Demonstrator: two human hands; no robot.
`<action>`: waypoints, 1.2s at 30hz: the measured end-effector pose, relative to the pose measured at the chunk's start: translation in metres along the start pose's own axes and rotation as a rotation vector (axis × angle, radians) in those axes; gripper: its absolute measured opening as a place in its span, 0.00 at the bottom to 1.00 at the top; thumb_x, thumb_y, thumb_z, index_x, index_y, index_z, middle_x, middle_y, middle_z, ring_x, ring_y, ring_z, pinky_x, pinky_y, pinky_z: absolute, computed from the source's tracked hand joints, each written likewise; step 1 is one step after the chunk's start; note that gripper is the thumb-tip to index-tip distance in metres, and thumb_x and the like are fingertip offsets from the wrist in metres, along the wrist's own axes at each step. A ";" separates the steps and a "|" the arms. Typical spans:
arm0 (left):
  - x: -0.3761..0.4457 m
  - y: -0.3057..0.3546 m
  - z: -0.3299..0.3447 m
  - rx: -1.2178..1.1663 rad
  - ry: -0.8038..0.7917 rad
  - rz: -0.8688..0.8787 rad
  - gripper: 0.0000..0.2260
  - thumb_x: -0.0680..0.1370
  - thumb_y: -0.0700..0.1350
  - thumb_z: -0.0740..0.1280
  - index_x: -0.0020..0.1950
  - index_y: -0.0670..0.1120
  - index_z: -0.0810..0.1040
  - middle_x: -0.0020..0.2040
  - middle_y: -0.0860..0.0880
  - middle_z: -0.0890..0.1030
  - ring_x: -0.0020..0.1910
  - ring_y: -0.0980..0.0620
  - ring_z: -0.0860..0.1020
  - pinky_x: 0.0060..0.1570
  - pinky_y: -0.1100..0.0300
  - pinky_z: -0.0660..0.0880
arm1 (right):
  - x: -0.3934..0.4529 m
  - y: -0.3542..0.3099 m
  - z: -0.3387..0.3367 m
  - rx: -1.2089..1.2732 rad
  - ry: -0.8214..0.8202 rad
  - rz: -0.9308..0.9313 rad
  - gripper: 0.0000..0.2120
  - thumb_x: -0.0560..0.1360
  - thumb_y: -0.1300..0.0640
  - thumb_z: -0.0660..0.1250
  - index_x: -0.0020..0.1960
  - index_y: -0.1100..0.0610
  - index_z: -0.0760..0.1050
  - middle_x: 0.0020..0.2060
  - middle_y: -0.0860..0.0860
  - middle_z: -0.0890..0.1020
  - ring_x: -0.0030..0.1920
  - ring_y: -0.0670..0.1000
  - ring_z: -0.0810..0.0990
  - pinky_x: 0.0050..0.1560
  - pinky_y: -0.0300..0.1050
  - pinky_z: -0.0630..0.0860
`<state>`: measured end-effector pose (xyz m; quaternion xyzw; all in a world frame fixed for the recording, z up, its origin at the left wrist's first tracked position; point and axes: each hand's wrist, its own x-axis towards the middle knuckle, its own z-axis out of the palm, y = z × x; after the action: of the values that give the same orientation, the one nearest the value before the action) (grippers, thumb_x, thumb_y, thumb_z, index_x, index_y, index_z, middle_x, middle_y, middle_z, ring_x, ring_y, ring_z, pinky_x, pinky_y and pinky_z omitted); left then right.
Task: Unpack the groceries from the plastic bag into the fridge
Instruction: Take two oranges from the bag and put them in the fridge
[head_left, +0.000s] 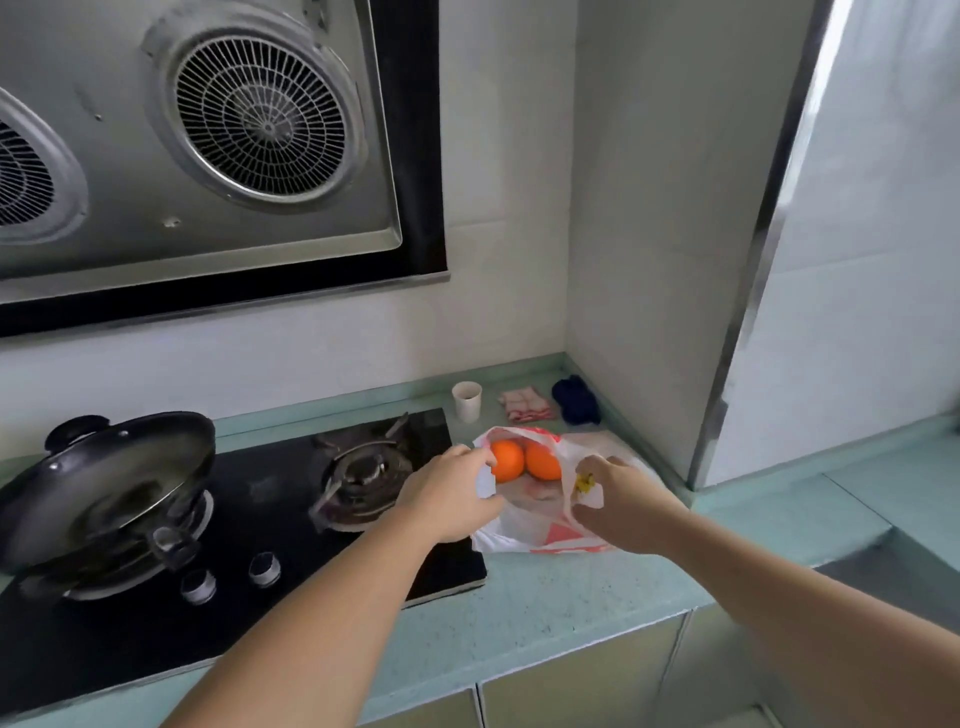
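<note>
A white plastic bag with red print (535, 525) lies on the green counter (571, 597), just right of the stove. Its mouth is spread wide, and two oranges (507, 459) (544, 461) show inside. My left hand (452, 491) pinches the bag's left edge. My right hand (621, 506) pinches the right edge, where a small yellow spot shows by the fingers. What lies under the oranges is blurred. No fridge is plainly in view.
A black gas stove (291, 525) fills the left, with a black wok (109, 483) on its left burner. Behind the bag stand a white cup (466, 400), a folded striped cloth (525, 405) and a dark blue cloth (575, 400). A tiled wall corner (727, 322) rises at right.
</note>
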<state>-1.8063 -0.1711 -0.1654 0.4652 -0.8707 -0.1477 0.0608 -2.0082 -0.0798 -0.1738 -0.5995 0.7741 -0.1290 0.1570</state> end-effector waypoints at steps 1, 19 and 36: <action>0.015 -0.004 0.006 -0.022 -0.004 0.010 0.21 0.74 0.55 0.64 0.67 0.55 0.70 0.62 0.54 0.72 0.55 0.51 0.75 0.50 0.52 0.75 | 0.012 0.001 0.006 -0.015 -0.009 0.014 0.26 0.73 0.44 0.65 0.69 0.47 0.65 0.63 0.50 0.73 0.52 0.52 0.76 0.51 0.47 0.78; 0.210 -0.053 0.115 -0.171 -0.225 -0.022 0.05 0.73 0.42 0.63 0.38 0.51 0.72 0.40 0.52 0.77 0.39 0.49 0.75 0.39 0.58 0.73 | 0.191 0.031 0.095 0.140 -0.177 -0.018 0.10 0.73 0.54 0.61 0.53 0.45 0.72 0.46 0.46 0.79 0.45 0.51 0.77 0.41 0.43 0.71; 0.274 -0.051 0.159 0.046 -0.251 -0.211 0.36 0.67 0.58 0.74 0.71 0.53 0.65 0.67 0.47 0.67 0.66 0.44 0.70 0.59 0.51 0.72 | 0.285 0.088 0.119 -0.018 -0.358 -0.102 0.44 0.61 0.34 0.69 0.72 0.39 0.54 0.72 0.51 0.61 0.72 0.57 0.61 0.67 0.56 0.67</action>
<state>-1.9580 -0.3930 -0.3411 0.5330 -0.8211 -0.1901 -0.0750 -2.1053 -0.3354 -0.3426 -0.6529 0.7035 -0.0210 0.2800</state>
